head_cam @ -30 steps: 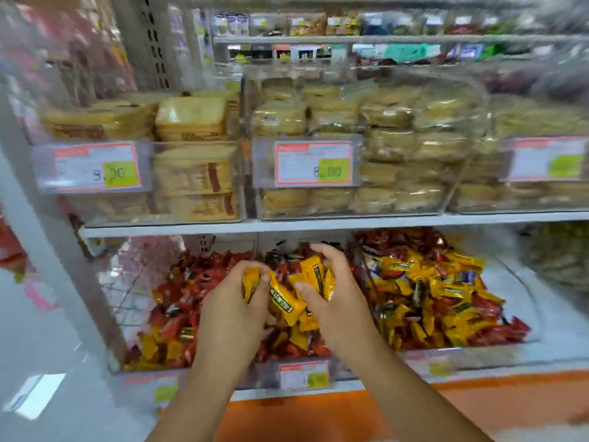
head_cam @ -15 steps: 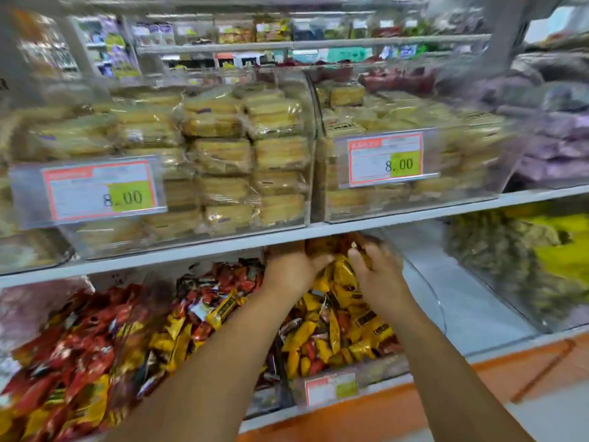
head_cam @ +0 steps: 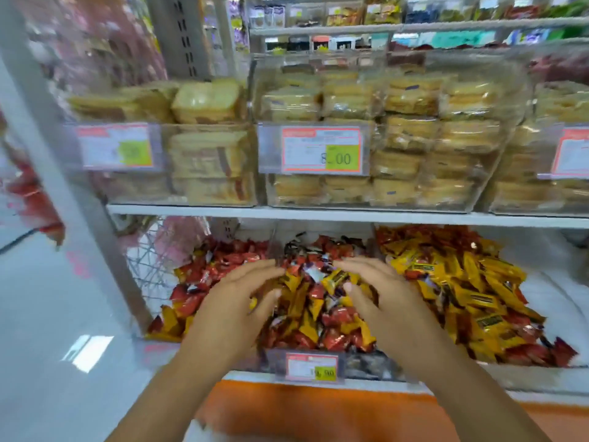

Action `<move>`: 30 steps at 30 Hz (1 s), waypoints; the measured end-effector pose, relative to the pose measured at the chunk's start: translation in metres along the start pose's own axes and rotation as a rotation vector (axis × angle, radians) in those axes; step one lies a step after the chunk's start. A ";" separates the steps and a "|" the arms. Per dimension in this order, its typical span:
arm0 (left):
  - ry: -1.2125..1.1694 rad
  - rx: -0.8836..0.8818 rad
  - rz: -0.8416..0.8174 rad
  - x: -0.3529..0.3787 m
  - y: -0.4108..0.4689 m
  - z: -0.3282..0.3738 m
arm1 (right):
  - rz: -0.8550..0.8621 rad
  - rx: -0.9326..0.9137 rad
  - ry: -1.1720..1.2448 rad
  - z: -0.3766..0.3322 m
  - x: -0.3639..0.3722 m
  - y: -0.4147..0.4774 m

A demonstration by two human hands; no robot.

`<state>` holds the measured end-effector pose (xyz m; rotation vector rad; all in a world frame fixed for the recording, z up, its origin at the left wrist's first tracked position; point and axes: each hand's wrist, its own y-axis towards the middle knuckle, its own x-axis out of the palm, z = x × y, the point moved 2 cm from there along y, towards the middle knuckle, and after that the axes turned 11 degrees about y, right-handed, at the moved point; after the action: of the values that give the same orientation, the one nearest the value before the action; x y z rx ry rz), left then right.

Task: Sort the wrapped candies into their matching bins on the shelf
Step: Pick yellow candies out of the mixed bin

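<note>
- The wrapped candies [head_cam: 315, 317] lie heaped in the middle bin of the lower shelf [head_cam: 350, 382], red and yellow wrappers mixed together. A mostly red pile [head_cam: 220, 266] sits in the bin to the left and a mostly yellow pile [head_cam: 462, 282] in the bin to the right.
- Each piece looks very light, and the glossy film is likely slippery and crinkly. The sweet inside is probably firm enough that squeezing will do no harm.
- A single candy is best pinched across its body or by a crimped end. To take several at once, cup the hand under the loose heap, because a flat press would only scatter them (they slide over one another easily).
- The left hand [head_cam: 232, 301] is spread, fingers straight and apart, low over the left side of the middle heap. It grips nothing that I can see.
- The right hand [head_cam: 385, 298] mirrors it on the right side of the heap, fingers fanned and pointing inward, also empty. Whether the fingertips touch the wrappers I cannot tell.
- A second ago both hands clutched a bunch of yellow candies between them over this same bin.
- Half a second ago the view had swung right and the hands were deep in the yellow bin.
- Now the bunch is gone from the hands, the view has swung back, and both hands are over the mixed pile again, judged ready for another scoop.
</note>
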<state>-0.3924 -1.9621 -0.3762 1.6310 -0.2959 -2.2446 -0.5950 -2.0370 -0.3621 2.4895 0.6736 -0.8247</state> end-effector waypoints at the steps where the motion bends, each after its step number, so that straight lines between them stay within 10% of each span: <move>1: 0.019 -0.042 0.023 -0.007 -0.010 -0.021 | -0.048 -0.022 -0.006 -0.010 0.015 0.004; 10: 0.025 -0.245 -0.010 -0.027 -0.075 -0.143 | -0.317 -0.118 -0.167 -0.064 0.126 0.053; 19: 0.018 -0.239 -0.135 -0.018 -0.067 -0.147 | -0.535 0.054 -0.819 -0.063 0.193 0.085; 30: 0.062 -0.276 -0.169 -0.015 -0.063 -0.150 | -0.596 0.050 -0.584 -0.055 0.203 0.091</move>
<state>-0.2556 -1.8930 -0.4335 1.6224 0.1674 -2.2301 -0.3773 -2.0173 -0.4298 1.9197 1.1829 -1.7008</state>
